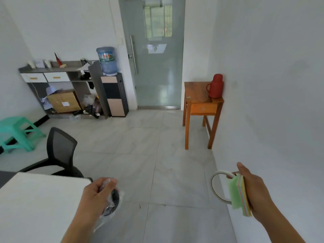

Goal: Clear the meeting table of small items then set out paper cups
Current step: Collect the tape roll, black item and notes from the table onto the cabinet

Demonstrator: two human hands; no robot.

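My left hand (94,195) is closed around a clear plastic bag with a dark round item inside (112,202), held just past the corner of the white meeting table (35,199). My right hand (252,188) grips a pad of coloured sticky notes (238,195) together with a thin white tape ring (214,186), which hangs off my fingers over the floor near the right wall. White paper cups (31,64) stand on top of the grey shelf unit (57,74) at the far left wall.
A black mesh office chair (61,151) stands beside the table. A teal plastic stool (15,130) is at the left. A wooden side table (201,106) with a red thermos (215,85) stands by the right wall. A water dispenser (112,85) and a glass door (156,55) are ahead across the tiled floor.
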